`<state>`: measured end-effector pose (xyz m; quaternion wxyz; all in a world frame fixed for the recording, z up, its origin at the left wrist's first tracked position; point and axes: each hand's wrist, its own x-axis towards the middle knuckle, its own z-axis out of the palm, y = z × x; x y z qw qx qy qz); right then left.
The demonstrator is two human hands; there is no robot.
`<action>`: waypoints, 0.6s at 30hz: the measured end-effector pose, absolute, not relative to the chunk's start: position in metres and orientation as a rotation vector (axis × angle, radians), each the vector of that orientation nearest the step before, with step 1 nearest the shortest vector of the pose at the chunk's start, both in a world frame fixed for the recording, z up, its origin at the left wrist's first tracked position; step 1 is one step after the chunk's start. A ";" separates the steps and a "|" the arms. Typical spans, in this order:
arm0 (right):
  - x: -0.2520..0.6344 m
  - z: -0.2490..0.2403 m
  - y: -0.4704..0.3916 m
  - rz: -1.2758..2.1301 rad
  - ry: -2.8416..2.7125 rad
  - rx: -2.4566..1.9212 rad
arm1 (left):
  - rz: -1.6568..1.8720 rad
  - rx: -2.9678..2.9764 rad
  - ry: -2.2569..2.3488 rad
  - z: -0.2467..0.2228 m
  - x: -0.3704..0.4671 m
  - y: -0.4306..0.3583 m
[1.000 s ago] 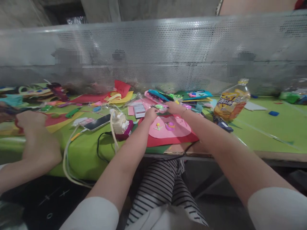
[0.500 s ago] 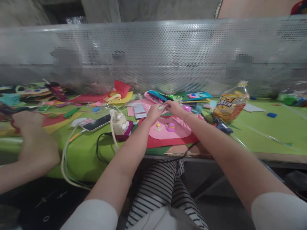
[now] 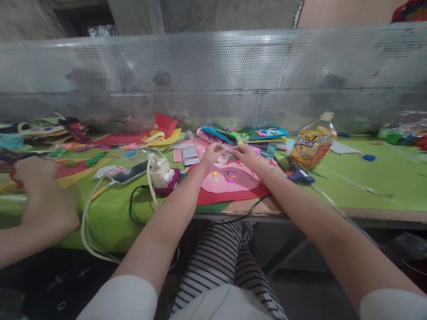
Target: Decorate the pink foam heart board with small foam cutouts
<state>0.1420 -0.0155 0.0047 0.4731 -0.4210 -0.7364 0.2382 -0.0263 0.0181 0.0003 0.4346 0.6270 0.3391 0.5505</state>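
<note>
My left hand (image 3: 212, 154) and my right hand (image 3: 246, 155) are close together over the far edge of a red sheet. Their fingertips pinch a small piece of clear plastic (image 3: 228, 150), perhaps a bag; its contents are too small to make out. Below the hands lies a pink rounded cutout (image 3: 222, 184) on the red sheet (image 3: 213, 198). On it are a yellow flower shape with a green stem (image 3: 214, 177) and a purple and orange shape (image 3: 231, 176). A bracelet circles my right wrist.
A bottle of orange liquid (image 3: 313, 141) and a blue glue gun (image 3: 302, 174) stand to the right. On the left are a phone (image 3: 130, 173), cables and a maroon-based block (image 3: 169, 184). Colourful felt pieces (image 3: 247, 134) lie behind my hands. Another person's hand (image 3: 36, 173) is at far left.
My hands have drawn slightly apart, and clear plastic now shows between them. The green bit seen at my left fingertips before no longer shows there. The whole view has shifted a little.
</note>
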 end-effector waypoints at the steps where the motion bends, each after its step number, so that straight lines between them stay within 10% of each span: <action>1: 0.141 0.005 -0.017 0.578 -1.807 -1.038 | 1.350 1.555 0.831 0.000 -0.026 0.017; 18: 0.137 0.007 -0.017 0.598 -1.798 -1.039 | 1.273 1.677 0.843 -0.011 -0.031 0.019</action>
